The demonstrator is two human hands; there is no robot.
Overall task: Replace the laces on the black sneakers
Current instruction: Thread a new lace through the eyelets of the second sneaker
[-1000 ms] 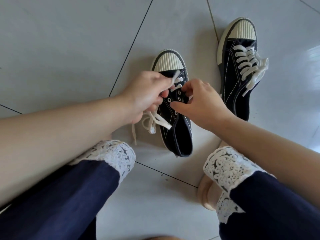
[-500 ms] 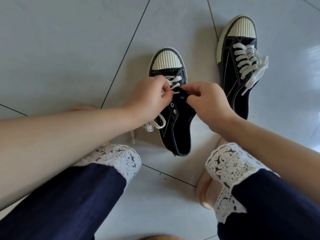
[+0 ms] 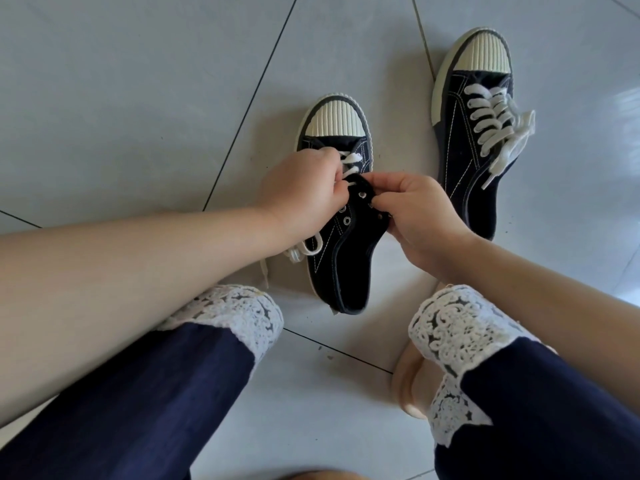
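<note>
Half-laced sneaker [image 3: 343, 261] on the tiled floor [image 3: 138, 98], toe cap pointing away, just beyond the person's knees. Left hand [image 3: 304, 192] curled around the white lace [image 3: 350, 160] at the eyelets nearest the toe; the lace's loose part trails out beneath the wrist onto the floor. Right hand [image 3: 419, 209] pinching the sneaker's right eyelet flap, which is pulled up and inward. Second sneaker [image 3: 464, 157], fully laced, lies further right, apart from the first.
</note>
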